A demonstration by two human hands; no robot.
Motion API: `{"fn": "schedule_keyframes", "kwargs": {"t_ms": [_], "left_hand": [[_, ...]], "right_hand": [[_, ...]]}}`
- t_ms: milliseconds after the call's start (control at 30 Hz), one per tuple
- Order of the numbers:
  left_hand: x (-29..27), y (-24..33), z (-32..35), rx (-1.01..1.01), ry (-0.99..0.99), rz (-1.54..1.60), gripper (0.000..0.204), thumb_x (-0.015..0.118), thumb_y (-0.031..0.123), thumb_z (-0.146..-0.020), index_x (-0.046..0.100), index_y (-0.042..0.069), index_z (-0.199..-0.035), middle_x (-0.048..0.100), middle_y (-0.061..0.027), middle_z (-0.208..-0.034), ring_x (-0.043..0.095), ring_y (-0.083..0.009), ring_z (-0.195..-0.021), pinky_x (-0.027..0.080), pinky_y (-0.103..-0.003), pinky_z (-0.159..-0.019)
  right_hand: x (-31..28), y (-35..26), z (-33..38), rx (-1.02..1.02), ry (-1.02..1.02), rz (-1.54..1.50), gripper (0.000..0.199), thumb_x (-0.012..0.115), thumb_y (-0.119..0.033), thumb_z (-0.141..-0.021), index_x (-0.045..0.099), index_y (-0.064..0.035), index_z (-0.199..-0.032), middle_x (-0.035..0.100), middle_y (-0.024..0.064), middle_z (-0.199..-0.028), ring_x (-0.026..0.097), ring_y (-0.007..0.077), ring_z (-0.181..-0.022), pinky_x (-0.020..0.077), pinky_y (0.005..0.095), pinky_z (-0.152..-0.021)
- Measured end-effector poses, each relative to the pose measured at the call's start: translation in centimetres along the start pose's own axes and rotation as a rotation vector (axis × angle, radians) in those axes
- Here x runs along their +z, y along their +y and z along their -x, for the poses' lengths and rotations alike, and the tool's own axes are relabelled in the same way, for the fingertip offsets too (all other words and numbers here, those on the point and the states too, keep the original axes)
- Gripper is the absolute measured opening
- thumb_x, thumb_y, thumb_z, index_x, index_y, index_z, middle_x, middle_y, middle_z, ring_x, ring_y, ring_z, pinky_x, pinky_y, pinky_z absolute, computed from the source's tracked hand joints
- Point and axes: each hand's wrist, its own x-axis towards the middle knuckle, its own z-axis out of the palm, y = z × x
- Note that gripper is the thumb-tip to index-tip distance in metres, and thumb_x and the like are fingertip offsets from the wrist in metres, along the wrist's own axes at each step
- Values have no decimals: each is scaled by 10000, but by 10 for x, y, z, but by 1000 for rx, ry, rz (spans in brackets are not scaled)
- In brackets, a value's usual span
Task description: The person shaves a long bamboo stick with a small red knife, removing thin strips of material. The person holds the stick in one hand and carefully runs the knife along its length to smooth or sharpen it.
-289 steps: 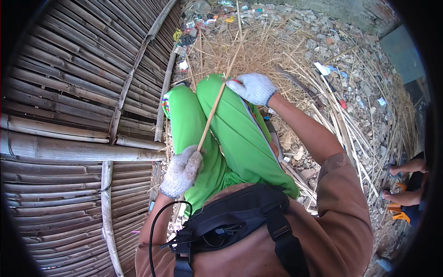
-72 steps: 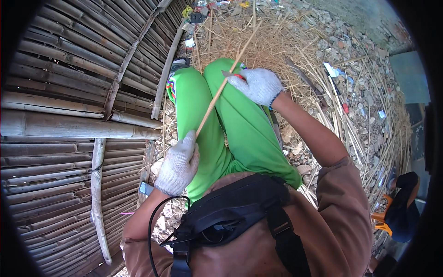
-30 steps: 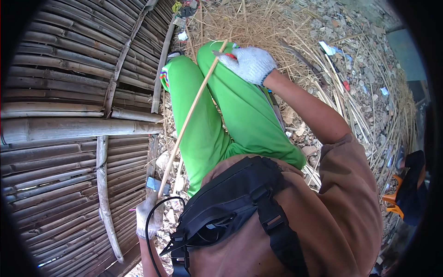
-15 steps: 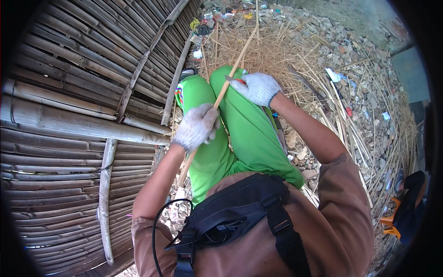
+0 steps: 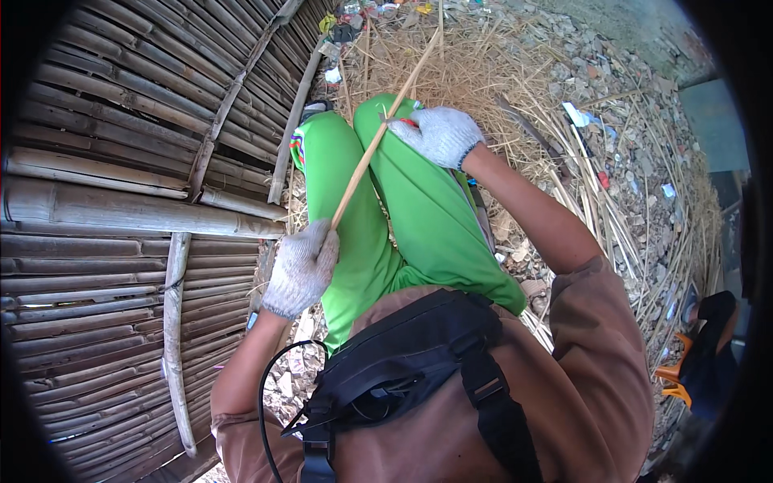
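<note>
A long, thin bamboo strip (image 5: 359,173) slants across my knees, its far part reaching out over the ground. My left hand (image 5: 302,270), in a whitish knitted glove, is closed round the strip's near part beside my left thigh. The near end is hidden at that hand. Over my right knee, my gloved right hand (image 5: 444,133) grips a small knife (image 5: 408,122) with some red at its handle. The short blade lies against the strip, and a thin shaving seems to stand up there. Both hands rest close to my green trousers (image 5: 435,205).
A bamboo slat fence (image 5: 105,209) stands close on my left. Dry shavings (image 5: 475,68) litter the ground ahead, with loose bamboo strips (image 5: 600,201) and stony rubble to the right. A black bag (image 5: 411,346) is strapped at my waist. Something orange (image 5: 676,374) stands at far right.
My left hand has moved back along the strip, down and left toward my body. The strip's near end no longer shows below it. My right hand stays over the knee with the knife.
</note>
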Motion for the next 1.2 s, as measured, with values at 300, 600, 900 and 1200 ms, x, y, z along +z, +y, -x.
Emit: {"fn": "schedule_keyframes", "kwargs": {"t_ms": [300,600,900,1200], "left_hand": [[-32,-1,118,-225,-65,-74,170,560,132,-1097,657,-7,-1114,605,-179,-731,613,-231,-619,513,-386,-610],[-31,-17,205,-326,9,-58,174,611,167,-1051,681,7,-1048,639,-177,-719,674,-347,-629,529,-431,-607],[3,20,-8,-388,-139,311,376,525,351,-1152,689,13,-1166,651,-25,-731,603,-113,-508,510,-303,-446],[6,25,-101,-265,-210,262,360,488,327,-1137,629,26,-1000,643,-49,-739,625,-150,-527,538,-325,-474]], "right_hand": [[-2,6,3,44,34,-41,850,368,-781,-1062,819,-64,-995,792,263,-1026,773,456,-978,604,585,-897],[3,-1,1,-11,58,38,829,395,-781,-1054,812,-68,-973,790,260,-1011,772,454,-955,604,586,-875],[-6,-8,-5,-11,-3,17,803,387,-732,-1080,814,-58,-995,779,283,-1027,759,477,-974,594,588,-898],[-3,0,-1,23,5,-14,779,408,-720,-1082,805,-52,-1021,783,277,-1024,768,461,-969,596,587,-892]]}}
